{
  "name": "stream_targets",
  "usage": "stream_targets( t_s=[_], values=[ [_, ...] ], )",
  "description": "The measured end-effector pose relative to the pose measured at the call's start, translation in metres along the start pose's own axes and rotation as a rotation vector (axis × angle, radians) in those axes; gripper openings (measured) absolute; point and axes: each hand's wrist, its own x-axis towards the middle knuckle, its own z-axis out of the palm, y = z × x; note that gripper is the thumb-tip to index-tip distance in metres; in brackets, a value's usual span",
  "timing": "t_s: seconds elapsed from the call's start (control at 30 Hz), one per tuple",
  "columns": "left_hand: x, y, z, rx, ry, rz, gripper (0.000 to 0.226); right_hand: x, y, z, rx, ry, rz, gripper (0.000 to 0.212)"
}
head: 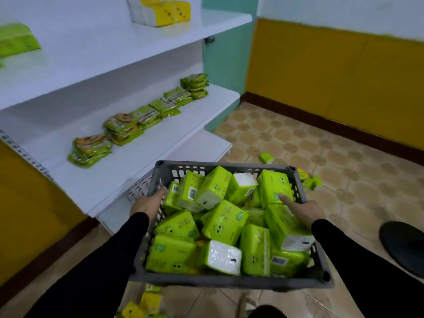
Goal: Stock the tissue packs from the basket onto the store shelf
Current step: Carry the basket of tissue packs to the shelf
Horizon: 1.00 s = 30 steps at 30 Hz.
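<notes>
White store shelf [142, 143] boards climb from 9 to 12 o'clock over tiled floor. At 6 o'clock the grey basket [229, 281] brims with green tissue packs [223, 222]. The left hand [146, 203] grips its left wall; the right hand [302, 210] rests on a pack inside the right rim, thumb straight, fingers hidden. Tilted, the basket could likely spill packs. Barcodes show; print is unreadable

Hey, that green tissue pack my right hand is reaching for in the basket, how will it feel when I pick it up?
The green tissue pack is probably light for its size and squashy, since its plastic wrap looks puffy. The glossy film may be slippery, so the right hand should wrap it. It leans loosely in the basket, so neighbouring packs may shift.
</notes>
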Motion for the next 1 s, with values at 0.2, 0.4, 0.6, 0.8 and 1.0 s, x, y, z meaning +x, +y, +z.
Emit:
stream_targets(
  t_s=[0.2,0.4,0.6,0.8,1.0],
  values=[
    [0.050,0.080,0.101,0.017,0.014,-0.013,0.087,0.125,-0.018,-0.045,0.007,-0.020,0.034,0.071],
    [0.086,0.134,0.167,-0.037,0.104,-0.119,0.087,0.239,-0.079,-0.083,-0.078,-0.098,-0.053,0.066],
    [0.129,0.170,0.197,-0.074,0.223,-0.226,0.084,0.338,-0.160,-0.070,-0.200,-0.182,-0.132,0.076],
    [0.183,0.202,0.204,-0.162,0.283,-0.301,0.090,0.408,-0.224,-0.043,-0.274,-0.248,-0.167,0.068],
    [0.204,0.230,0.205,-0.244,0.376,-0.369,0.105,0.467,-0.286,-0.022,-0.302,-0.339,-0.259,0.071]
  ],
)
